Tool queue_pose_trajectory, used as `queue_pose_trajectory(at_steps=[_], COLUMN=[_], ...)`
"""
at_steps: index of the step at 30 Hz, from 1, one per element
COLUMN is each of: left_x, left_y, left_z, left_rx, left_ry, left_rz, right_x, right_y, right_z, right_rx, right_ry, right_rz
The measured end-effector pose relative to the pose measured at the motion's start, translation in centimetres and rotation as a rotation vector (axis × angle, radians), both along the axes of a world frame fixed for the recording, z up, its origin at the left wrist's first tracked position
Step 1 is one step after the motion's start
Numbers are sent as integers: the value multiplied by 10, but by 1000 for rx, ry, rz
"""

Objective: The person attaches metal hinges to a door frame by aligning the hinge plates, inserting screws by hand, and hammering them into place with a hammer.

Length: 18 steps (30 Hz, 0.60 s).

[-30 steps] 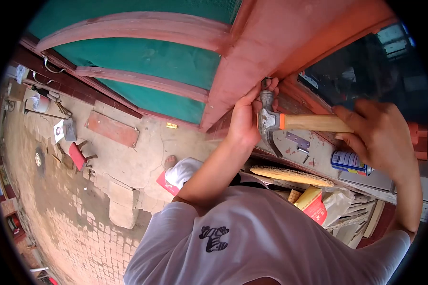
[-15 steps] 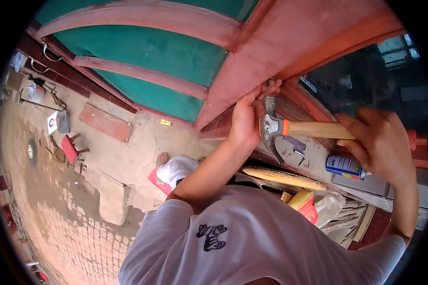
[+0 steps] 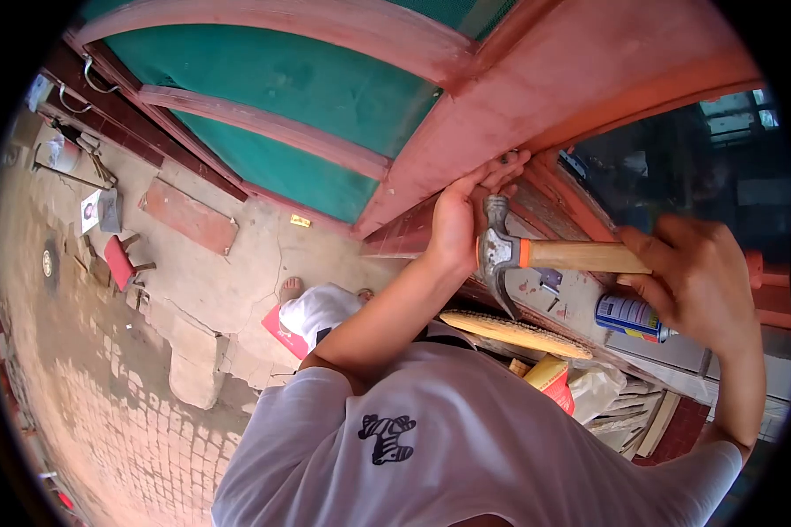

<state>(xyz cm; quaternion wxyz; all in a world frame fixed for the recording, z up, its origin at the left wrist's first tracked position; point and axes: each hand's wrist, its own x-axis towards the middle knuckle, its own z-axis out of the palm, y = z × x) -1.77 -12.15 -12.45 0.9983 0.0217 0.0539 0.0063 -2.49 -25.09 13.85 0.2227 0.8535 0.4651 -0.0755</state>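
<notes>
My right hand point(image 3: 703, 285) is wrapped round the wooden handle of a claw hammer point(image 3: 586, 256). Its metal head, with an orange band behind it, lies close beside my left wrist, claw pointing down. My left hand point(image 3: 461, 220) is raised against the edge of the pinkish-red wooden door frame point(image 3: 536, 97). Its fingertips are drawn together there around a tiny dark thing too small to name. Below the hammer, a metal hinge point(image 3: 549, 278) and a small screw or nail point(image 3: 553, 305) lie on the ledge. A blue and white spray can point(image 3: 628, 318) lies on its side under my right hand.
Green mesh panels point(image 3: 272, 88) fill the door at upper left, and dark window glass point(image 3: 703, 167) is at right. A round woven lid point(image 3: 514, 334) and a yellow-red packet point(image 3: 551, 382) sit below the ledge. A red stool point(image 3: 120, 261) and board point(image 3: 187, 215) are on the ground.
The view has shifted slightly. Both hands and the hammer keep nearly the same positions, with my left fingers still at the frame edge.
</notes>
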Motion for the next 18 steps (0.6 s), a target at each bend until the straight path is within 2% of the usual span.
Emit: queue_pose_trajectory(at_steps=[2,3,6,8,12,14,18], left_x=[0,0,-2,0,2,2,0], left_y=[-1,-2,1,1,-1,0,-3], left_z=[1,-1,-1,-1,-1,-3,-6], left_rx=[-82,37,112,36,-48,4,15], left_ry=[-8,-72,-47,-58,-68,-28,-59], left_rz=[-21,7,2,-5,17,3,-16], right_x=[3,4,3,4,8,0,18], right_y=[0,0,2,4,-2,1,0], right_z=[0,-1,-1,3,-6,-1,-2], right_rx=[29,42,23,4,38,13,64], right_ry=[-32,-55,-39,48,-83,12,-32], right_rz=[-9,-18,-23,-47,-13,0,-56])
